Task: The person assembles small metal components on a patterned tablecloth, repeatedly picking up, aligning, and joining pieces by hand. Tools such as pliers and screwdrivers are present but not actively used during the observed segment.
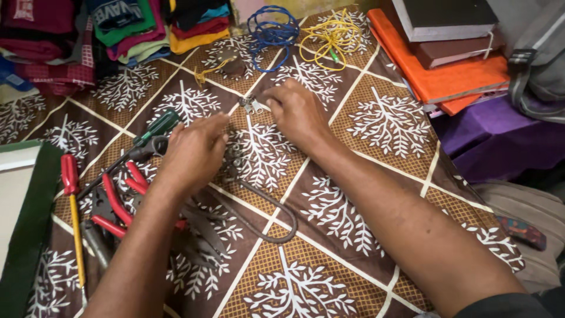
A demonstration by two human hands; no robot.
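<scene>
Brown leaf-patterned cloth point(365, 118), red-handled pliers point(118, 203), screwdriver point(73, 218), wire coils point(272, 32)

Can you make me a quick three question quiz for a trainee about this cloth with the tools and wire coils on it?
1. True or false: the blue wire coil lies to the left of the yellow wire coil in the head view.
2. What is the right hand touching? A) the small metal clips B) the orange book C) the red-handled screwdriver
3. What colour are the handles of the pliers beside the left hand?

Key:
1. True.
2. A; its fingertips rest at the clips on the patterned cloth.
3. Red.
</scene>
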